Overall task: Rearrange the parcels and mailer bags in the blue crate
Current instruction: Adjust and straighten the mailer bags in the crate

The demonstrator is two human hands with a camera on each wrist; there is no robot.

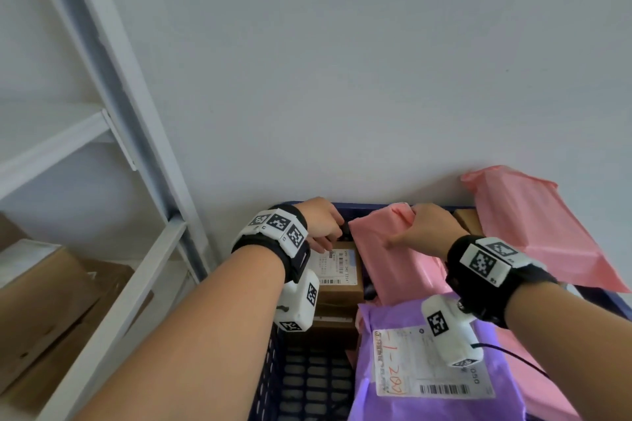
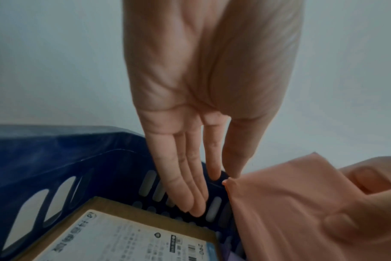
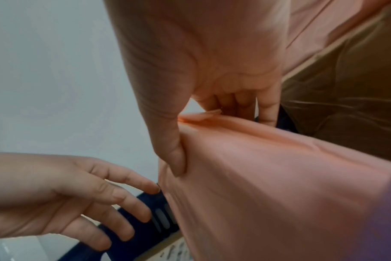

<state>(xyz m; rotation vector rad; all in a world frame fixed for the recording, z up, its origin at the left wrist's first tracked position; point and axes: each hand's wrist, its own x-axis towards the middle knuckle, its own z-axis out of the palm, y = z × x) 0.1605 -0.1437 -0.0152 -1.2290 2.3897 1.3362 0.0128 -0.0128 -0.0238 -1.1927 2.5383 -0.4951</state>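
The blue crate (image 1: 301,383) stands against the wall. My right hand (image 1: 424,232) pinches the top edge of a pink mailer bag (image 1: 390,260) standing upright in the crate's middle; in the right wrist view the thumb and fingers grip the pink mailer bag (image 3: 268,176). My left hand (image 1: 325,222) hovers with straight fingers (image 2: 190,185) by the crate's far wall (image 2: 56,159), just left of the pink mailer bag (image 2: 290,211), holding nothing. Below it lies a cardboard parcel (image 1: 338,275) with a white label. A purple mailer bag (image 1: 427,372) lies in front.
A second, larger pink mailer bag (image 1: 543,232) leans over the crate's right rear corner, with a brown box (image 1: 466,219) behind it. A white metal shelf frame (image 1: 113,120) stands left, with cardboard boxes (image 1: 44,301) on its lower level.
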